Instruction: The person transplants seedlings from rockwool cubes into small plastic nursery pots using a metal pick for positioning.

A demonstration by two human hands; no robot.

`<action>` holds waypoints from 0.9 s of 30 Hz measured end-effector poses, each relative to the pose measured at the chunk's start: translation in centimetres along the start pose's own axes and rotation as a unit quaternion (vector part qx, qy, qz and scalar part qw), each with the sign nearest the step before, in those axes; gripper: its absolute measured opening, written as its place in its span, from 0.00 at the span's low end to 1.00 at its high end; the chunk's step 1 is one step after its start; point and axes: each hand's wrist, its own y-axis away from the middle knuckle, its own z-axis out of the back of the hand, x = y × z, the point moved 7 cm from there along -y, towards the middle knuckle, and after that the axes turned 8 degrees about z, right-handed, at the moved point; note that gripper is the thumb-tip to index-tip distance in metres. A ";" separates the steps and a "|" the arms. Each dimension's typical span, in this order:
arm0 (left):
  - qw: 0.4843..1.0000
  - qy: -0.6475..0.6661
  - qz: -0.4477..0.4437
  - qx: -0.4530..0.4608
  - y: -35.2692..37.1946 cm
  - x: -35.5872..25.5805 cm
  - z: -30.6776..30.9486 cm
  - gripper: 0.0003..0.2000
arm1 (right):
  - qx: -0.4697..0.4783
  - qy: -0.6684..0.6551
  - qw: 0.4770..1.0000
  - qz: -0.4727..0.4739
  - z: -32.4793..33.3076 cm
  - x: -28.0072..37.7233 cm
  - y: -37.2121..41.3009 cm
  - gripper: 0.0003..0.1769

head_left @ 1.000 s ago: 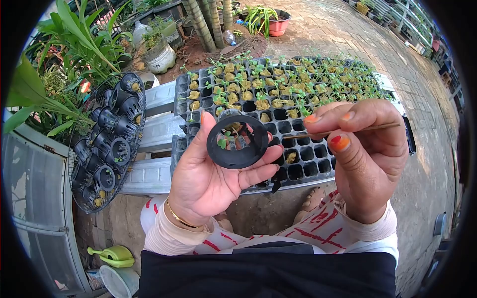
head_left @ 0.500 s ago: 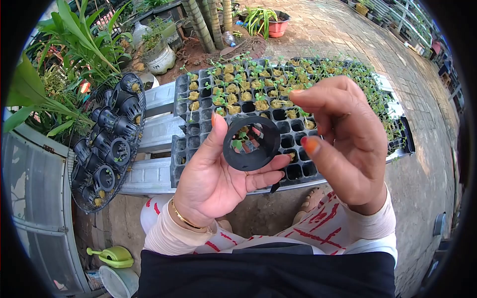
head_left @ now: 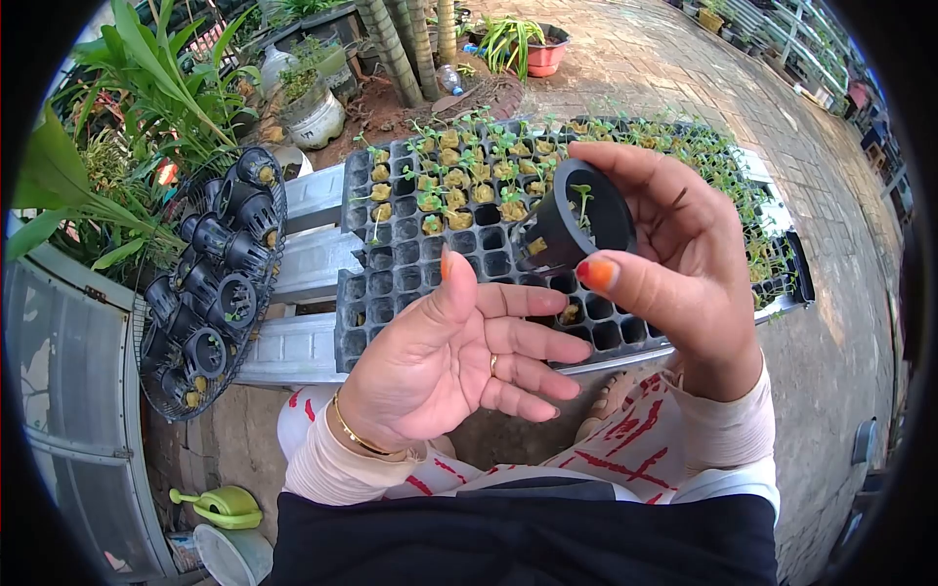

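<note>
My right hand (head_left: 674, 254) grips a black net pot (head_left: 555, 234) by its rim, thumb in front and fingers behind. The pot is tilted, and a small green seedling (head_left: 583, 200) shows inside it. Palm up and fingers spread, my left hand (head_left: 454, 356) is just left of and below the pot, holding nothing. Beneath both hands lies a black seedling tray (head_left: 405, 252). Many of its cells hold brownish plugs with sprouts; several nearer cells have no plug.
To the left, a wire basket (head_left: 277, 220) holds several black net pots. The tray rests on a slatted metal bench (head_left: 311, 256). A green watering can (head_left: 230, 506) and a pale bucket (head_left: 234, 552) stand at lower left. Behind the bench is a red flowerpot (head_left: 548, 54).
The net pot has passed from my left hand to my right hand, moving right and up. My left hand has let go and its fingers have spread.
</note>
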 end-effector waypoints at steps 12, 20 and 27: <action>0.754 -0.468 -0.346 -0.304 3.4 -4.6 -0.8 0.16 | -0.004 -0.037 0.993 -0.110 1.7 -1.8 -0.5 0.24; 0.771 -0.472 -0.326 -0.279 3.1 -5.0 -0.2 0.13 | -0.023 -0.043 0.990 -0.135 1.5 -3.1 -0.2 0.22; 0.793 -0.456 -0.310 -0.260 2.3 -4.4 0.0 0.11 | -0.033 -0.054 0.988 -0.144 1.2 -3.2 -0.4 0.21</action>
